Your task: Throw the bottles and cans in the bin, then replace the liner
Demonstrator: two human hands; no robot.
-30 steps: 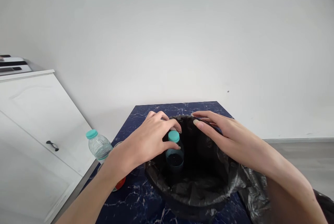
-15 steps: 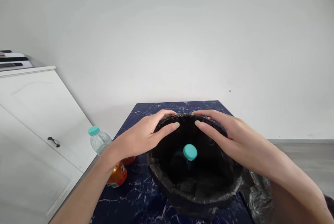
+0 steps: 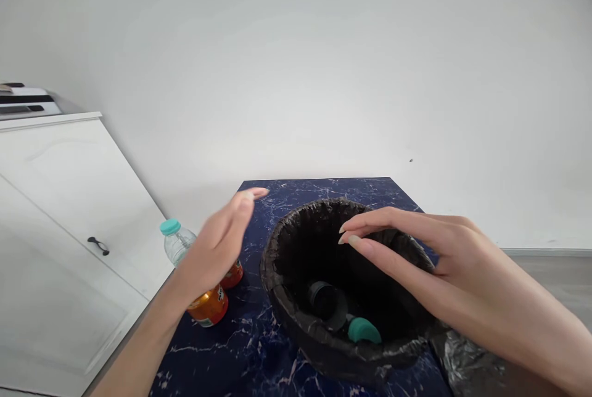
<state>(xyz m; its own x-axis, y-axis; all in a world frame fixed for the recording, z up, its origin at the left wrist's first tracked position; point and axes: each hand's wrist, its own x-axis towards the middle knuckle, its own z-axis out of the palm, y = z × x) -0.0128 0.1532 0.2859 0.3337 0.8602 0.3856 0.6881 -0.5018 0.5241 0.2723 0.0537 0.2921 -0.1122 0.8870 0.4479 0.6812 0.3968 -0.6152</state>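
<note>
A bin lined with a black bag point(image 3: 289, 329) stands on the marbled blue table. In it lie a teal bottle cap point(image 3: 364, 330) and a dim, round-ended clear thing point(image 3: 328, 304), perhaps the bottle's base. My right hand point(image 3: 416, 255) hovers over the bin's right side, fingers stretched and holding nothing. Left of the bin, my left hand point(image 3: 217, 246) is raised with extended fingers, slightly blurred and holding nothing. Partly hidden by it are a clear bottle with a teal cap point(image 3: 177, 241), an orange can point(image 3: 209, 306) and another reddish one point(image 3: 234, 275).
The blue table point(image 3: 259, 354) stands against a white wall. A white cabinet point(image 3: 60, 212) with a black handle rises at the left, a white and black object point(image 3: 28, 103) on top. Loose black bag plastic point(image 3: 467, 357) hangs at the bin's right.
My left hand has left the bin's far rim and moved left toward the bottle and cans. My right hand has come off the rim too. The teal cap inside now lies nearer the front.
</note>
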